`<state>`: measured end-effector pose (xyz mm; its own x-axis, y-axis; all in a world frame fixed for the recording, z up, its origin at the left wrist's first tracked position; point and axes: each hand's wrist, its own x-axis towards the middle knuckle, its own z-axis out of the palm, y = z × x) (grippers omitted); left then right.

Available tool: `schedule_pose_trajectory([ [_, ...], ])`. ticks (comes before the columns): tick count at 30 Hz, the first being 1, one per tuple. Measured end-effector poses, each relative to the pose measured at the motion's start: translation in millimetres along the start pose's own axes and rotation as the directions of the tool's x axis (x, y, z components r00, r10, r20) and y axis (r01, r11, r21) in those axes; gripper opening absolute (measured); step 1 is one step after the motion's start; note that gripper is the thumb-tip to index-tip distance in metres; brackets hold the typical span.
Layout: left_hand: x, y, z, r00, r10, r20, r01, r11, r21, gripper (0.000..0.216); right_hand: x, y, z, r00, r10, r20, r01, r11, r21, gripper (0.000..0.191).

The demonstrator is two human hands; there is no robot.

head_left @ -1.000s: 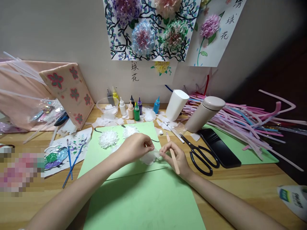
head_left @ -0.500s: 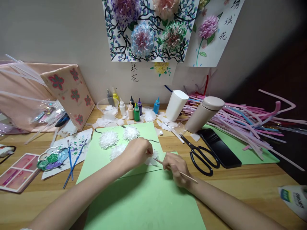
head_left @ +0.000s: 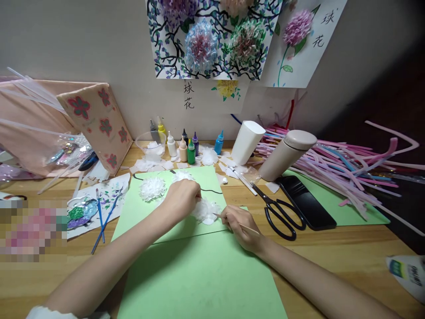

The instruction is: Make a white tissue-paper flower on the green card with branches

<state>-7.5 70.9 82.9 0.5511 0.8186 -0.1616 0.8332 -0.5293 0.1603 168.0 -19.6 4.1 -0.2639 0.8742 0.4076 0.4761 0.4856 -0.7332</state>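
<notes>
My right hand [head_left: 241, 227] is closed around a thin wooden stick [head_left: 249, 229], its tip pointing at a white tissue-paper flower [head_left: 207, 213]. Over that flower's left edge my left hand [head_left: 183, 198] is bent down with its fingers pressed together; anything between them is hidden. The flower lies on a green sheet [head_left: 133, 212] with a dark drawn line on it. Another fluffy white flower [head_left: 152, 189] sits at the upper left of the sheet, and a further one [head_left: 182, 176] shows partly behind my left hand.
Black-handled scissors [head_left: 280, 212] and a phone [head_left: 307, 201] lie to the right. Paint bottles [head_left: 191, 153] and paper scraps line the back, beside a white container [head_left: 247, 142] and a beige flask [head_left: 287, 155]. Two blue brushes [head_left: 108, 221] cross at left near a paint palette [head_left: 84, 212].
My left hand has shifted left, off the flower near the stick, so more of that flower shows. My right hand still holds the stick near it. The view has tilted slightly.
</notes>
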Motion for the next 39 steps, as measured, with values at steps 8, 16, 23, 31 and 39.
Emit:
schedule_pose_trajectory([
  [8, -1, 0, 0, 0.981, -0.061, 0.181, 0.042, 0.993, 0.106, 0.019, 2, -1, 2, 0.994, 0.113, -0.005, -0.112, 0.992, 0.058, 0.04],
  [16, 0, 4, -3, 0.981, -0.054, 0.185, 0.036, 0.995, 0.098, 0.018, 3, 0, 5, 0.941, 0.337, -0.019, -0.324, 0.917, 0.231, 0.04],
  [23, -1, 1, 2, 0.985, -0.032, 0.168, 0.015, 0.994, 0.106, 0.02, -7, 2, 4, 0.979, 0.119, -0.167, -0.093, 0.983, 0.156, 0.045],
  [31, 0, 3, -1, 0.984, -0.037, 0.174, 0.021, 0.995, 0.095, 0.021, -2, -2, 3, 0.992, 0.082, -0.094, -0.072, 0.992, 0.1, 0.042],
  [39, -1, 6, -4, 0.982, -0.05, 0.184, 0.03, 0.993, 0.11, 0.022, 1, 1, 6, 0.984, 0.173, -0.036, -0.169, 0.981, 0.095, 0.04],
])
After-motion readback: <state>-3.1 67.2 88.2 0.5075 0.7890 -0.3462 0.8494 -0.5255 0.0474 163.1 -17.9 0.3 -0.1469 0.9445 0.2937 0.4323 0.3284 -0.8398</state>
